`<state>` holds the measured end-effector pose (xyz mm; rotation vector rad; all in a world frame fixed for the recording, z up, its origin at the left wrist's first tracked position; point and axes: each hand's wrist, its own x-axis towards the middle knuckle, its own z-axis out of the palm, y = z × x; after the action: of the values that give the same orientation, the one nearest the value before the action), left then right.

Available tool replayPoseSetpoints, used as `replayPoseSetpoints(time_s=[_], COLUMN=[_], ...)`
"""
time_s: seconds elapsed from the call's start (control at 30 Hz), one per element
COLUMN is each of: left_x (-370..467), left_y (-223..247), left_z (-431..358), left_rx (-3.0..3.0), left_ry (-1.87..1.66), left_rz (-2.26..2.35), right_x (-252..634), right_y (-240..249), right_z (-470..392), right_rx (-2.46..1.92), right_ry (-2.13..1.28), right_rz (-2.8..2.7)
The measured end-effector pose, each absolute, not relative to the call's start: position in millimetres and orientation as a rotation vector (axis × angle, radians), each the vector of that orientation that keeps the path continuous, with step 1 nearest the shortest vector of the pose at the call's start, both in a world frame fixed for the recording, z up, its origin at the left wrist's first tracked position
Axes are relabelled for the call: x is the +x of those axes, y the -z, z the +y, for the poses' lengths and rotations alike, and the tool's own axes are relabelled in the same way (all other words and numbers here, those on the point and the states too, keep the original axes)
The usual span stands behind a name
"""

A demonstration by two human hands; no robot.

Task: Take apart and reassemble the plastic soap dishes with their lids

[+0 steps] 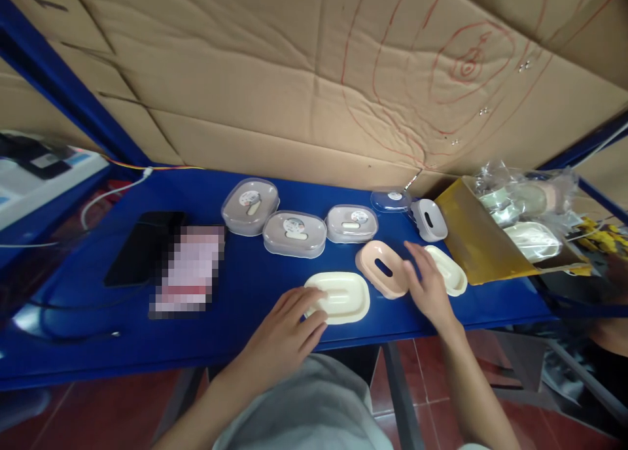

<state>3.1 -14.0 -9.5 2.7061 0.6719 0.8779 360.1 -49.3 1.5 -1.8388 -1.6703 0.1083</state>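
The left hand (294, 326) lies over the left end of a cream dish (348, 299), its fingertips at the rim and inside it and its thumb by the near edge; whether it grips the dish or only rests on it, I cannot tell. The right hand (432, 293) is released, fingers loosely spread, between a peach slotted piece (392, 283) on its left and a second cream dish (456, 280) on its right (contact with either is hard to judge). The peach piece sits between the hands, just beyond the first dish's right end.

All of these lie on a blue table (147, 339). Farther back stand three lidded grey boxes, one at left (245, 221), one in the middle (294, 246) and one at right (343, 234). Right of them are a clear lid (385, 203) and a grey slotted piece (439, 222), beside an open carton (466, 254) with plastic-wrapped pieces (534, 241). At left, a pixelated rectangle (193, 267) overlaps a black object (137, 254).

Cardboard (245, 77) with red curved lines at right forms the backdrop; red floor tiles (426, 384) show below. Part of another person (611, 335) appears at the right edge.
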Motion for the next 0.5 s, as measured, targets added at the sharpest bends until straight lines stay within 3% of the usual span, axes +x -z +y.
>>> replayPoseSetpoints(time_s=[0.27,0.5], left_x=[-5,-7], left_y=[10,13], left_z=[-15,-14], left_rx=[2.666,2.582], left_ry=[-0.874,-0.901], left_rz=[0.776,0.891], right_x=[335,331], right_y=[-14,-24], right_z=[-74,-74], right_rx=[-1.867,-1.575], right_ry=[0.036,-0.112], right_rz=[-2.011,-2.05])
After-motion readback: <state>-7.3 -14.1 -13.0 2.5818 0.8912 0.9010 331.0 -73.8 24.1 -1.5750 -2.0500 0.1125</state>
